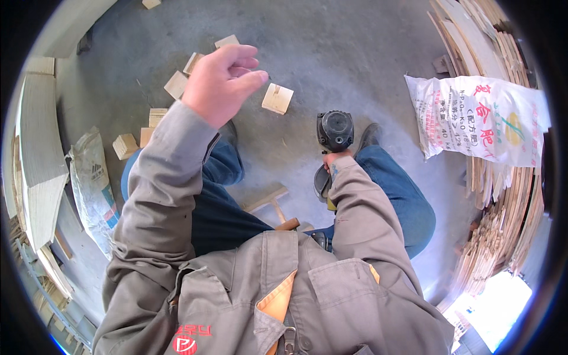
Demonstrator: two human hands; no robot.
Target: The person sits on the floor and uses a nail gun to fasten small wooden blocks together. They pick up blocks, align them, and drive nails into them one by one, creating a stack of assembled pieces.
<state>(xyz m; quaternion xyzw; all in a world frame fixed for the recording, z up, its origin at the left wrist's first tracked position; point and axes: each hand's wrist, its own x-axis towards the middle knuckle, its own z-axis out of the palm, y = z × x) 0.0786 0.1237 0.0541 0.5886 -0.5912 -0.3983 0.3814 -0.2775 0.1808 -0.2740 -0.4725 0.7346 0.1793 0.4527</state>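
Floor (355,53): grey concrete, dusty, sunlit. Right side: stacked thin plywood sheets (509,225), curved by the lens, with a white printed sack (473,118) leaning against them. Left side: pale board stacks (38,148) and a grey sack (92,183). Bright daylight patch (497,302) lay at lower right.

black nail gun (335,131); pale wood block (277,98) | grey floor (343,53); blue jeans (396,195)

The floor (331,53) is made of grey concrete, matt and a bit rough. The small blocks (277,98) are cut from pale bare wood. The nail gun (335,131) is made of dark plastic and metal, with a dull shine. Grey cloth is worn as a jacket (248,284). The white sack (473,118) is woven plastic. Thin wood boards (509,225) are stacked, rough at the edges.
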